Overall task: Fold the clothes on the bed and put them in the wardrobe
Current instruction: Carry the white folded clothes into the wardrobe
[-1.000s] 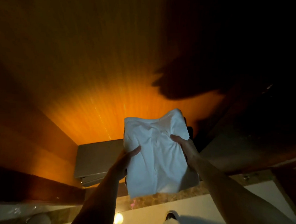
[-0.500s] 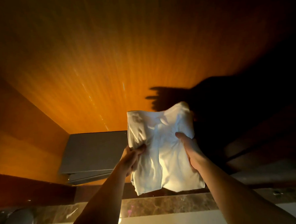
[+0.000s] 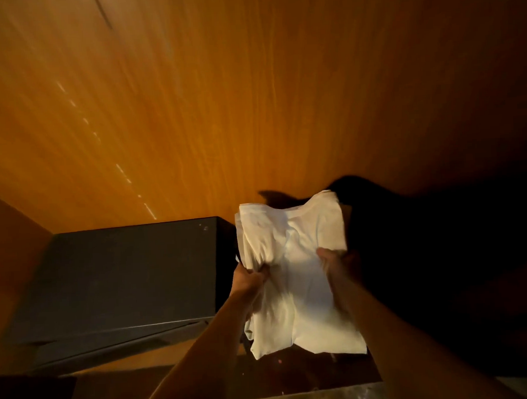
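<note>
Item, folded white cotton garment (image 3: 293,271) — creased, roughly rectangular, held up in front of the orange-brown wooden back panel of the wardrobe (image 3: 250,93), its far edge near the panel and its near edge hanging over the dim lower ledge. Left hand (image 3: 248,281): fingers curled, gripping a bunched fold at the garment's left edge, about midway along its length. Right hand (image 3: 332,262): thumb on top of the cloth, remaining fingers hidden beneath it, pinching the right side at a similar height. Both bare forearms reach up from the bottom of the view and converge on the garment. Dark grey rectangular box (image 3: 123,280) — matte, flat-topped, with a lid seam along its near side — stands inside the wardrobe to the left of the garment, its right edge just beside the cloth; whether the two touch cannot be told. Deep shadow (image 3: 443,266) fills the compartment to the right of the garment and hides whatever lies there. Wood grain runs lengthwise on the panel, with a faint line of pale flecks toward the left.
</note>
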{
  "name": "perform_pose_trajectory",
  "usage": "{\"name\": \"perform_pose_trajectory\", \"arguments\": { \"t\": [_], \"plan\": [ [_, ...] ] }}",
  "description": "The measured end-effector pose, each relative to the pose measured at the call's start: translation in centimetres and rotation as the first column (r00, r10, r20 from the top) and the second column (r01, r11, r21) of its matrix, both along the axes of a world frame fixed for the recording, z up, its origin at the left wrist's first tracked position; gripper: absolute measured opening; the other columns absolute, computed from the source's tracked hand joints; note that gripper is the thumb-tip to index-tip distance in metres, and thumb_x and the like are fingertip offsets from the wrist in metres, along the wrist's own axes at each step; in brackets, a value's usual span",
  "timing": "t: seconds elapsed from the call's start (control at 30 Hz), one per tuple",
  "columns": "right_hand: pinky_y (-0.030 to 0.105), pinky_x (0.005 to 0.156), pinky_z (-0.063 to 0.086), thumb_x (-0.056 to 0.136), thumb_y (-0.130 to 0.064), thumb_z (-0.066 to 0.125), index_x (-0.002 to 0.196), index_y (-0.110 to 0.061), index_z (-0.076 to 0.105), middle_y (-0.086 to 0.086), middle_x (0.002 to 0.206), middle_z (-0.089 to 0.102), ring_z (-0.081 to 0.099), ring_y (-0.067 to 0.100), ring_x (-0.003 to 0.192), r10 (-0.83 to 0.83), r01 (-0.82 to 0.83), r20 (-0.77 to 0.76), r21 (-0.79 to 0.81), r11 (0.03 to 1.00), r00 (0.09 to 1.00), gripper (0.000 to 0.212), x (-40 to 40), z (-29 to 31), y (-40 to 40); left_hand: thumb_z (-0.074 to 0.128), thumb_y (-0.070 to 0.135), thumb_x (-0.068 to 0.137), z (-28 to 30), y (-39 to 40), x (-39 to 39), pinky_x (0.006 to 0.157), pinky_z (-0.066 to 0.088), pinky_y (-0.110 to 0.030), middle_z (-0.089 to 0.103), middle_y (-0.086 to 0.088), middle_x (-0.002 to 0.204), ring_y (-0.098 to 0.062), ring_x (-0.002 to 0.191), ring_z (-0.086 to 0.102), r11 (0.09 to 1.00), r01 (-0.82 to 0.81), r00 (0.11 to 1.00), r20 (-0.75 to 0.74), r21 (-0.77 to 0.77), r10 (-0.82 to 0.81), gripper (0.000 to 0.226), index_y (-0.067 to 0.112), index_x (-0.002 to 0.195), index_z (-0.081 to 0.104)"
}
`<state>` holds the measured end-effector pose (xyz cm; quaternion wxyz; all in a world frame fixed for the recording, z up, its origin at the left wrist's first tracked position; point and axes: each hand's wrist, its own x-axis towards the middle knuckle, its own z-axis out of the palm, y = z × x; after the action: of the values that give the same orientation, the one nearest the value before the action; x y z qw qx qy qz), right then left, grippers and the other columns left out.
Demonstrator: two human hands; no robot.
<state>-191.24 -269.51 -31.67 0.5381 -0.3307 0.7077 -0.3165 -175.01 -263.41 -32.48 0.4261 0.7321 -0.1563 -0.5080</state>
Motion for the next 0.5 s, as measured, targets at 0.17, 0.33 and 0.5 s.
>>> {"name": "perform_pose_trajectory", "arguments": {
  "t": [0.17, 0.33, 0.5],
  "plan": [
    [0.038, 0.103, 0.039, 0.083, -0.036, 0.074, 0.144, -0.002, 0.04, 0.017, 0.148, 0.043, 0.045, 0.035, 0.131, -0.033, 0.033, -0.144, -0.006, 0.999, 0.989, 0.078, 0.4, -7.6, -1.8, 0.065, 0.019, 0.09, -7.0, -1.5, -0.5, 0.101, 0.045, -0.051, 0.057, -0.015, 0.128, -0.038, 0.116, 0.055, 0.997, -0.066, 0.988, 0.14, 0.032, 0.061, 0.052, 0.009, 0.137, 0.044],
    [0.044, 0.097, 0.047, 0.073, -0.03, 0.081, 0.135, 0.004, 0.048, 0.019, 0.135, 0.054, 0.055, 0.039, 0.118, -0.017, 0.011, -0.096, -0.057, 0.998, 0.995, 0.078, 0.9, -13.0, -2.8, 0.061, 0.019, 0.092, -10.7, -2.3, 1.3, 0.097, 0.044, -0.046, 0.053, -0.02, 0.13, -0.039, 0.119, 0.052, 0.995, -0.043, 0.931, 0.364, 0.09, 0.008, 0.047, 0.004, 0.133, 0.043],
    [0.047, 0.084, 0.055, 0.044, -0.052, 0.076, 0.107, -0.009, 0.068, 0.009, 0.098, 0.071, 0.066, 0.033, 0.086, 0.024, -0.021, 0.033, -0.077, 0.997, 0.999, 0.077, 1.0, -16.3, -3.4, 0.054, 0.028, 0.096, -13.4, -1.8, 0.7, 0.096, 0.046, -0.052, 0.05, -0.016, 0.134, -0.037, 0.119, 0.053, 0.998, -0.003, 0.857, 0.515, 0.056, -0.026, 0.051, 0.011, 0.139, 0.032]
  ]
}}
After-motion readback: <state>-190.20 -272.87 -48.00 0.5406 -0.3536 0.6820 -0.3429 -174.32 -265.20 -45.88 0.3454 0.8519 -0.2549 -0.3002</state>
